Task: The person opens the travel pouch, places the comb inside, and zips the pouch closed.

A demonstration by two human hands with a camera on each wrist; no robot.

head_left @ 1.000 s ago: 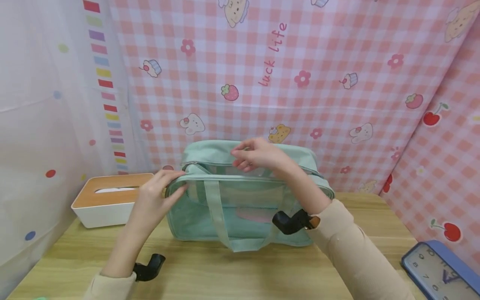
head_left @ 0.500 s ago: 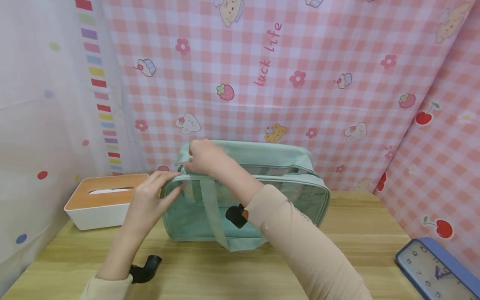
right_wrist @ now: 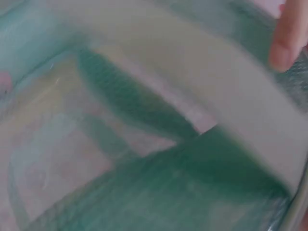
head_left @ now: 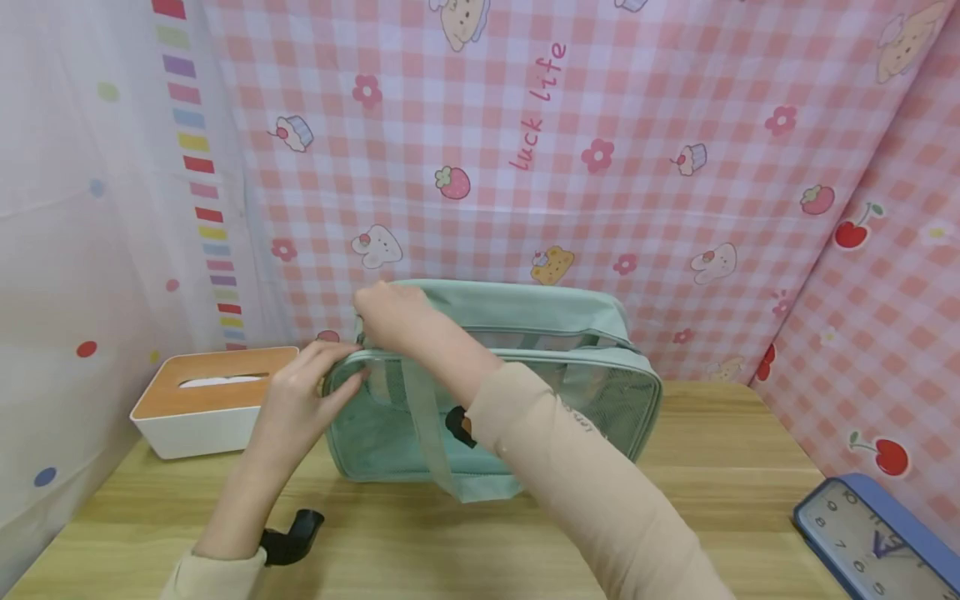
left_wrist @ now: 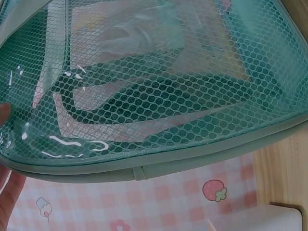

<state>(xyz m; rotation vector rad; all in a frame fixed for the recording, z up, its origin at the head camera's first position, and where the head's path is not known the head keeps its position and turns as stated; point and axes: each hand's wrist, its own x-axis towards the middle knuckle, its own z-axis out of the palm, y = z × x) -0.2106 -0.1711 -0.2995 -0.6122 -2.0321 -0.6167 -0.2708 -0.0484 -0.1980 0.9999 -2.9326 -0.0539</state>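
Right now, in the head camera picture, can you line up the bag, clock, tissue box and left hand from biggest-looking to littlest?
1. Bag: biggest.
2. Tissue box and clock: too close to rank; the left hand covers part of the box, and the picture's edge cuts off the clock.
3. Left hand: smallest.

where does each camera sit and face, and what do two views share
Head: on the person's head, facing forward and down at the green bag; left hand, right hand and both sleeves show.
Left wrist: on the left wrist, facing the bag's mesh close up, seemingly upside down; fingers show at the left edge.
Right wrist: on the right wrist, facing the bag closely, blurred; a finger shows upper right.
Shared: head and left wrist both show the bag and the pink checked cloth.
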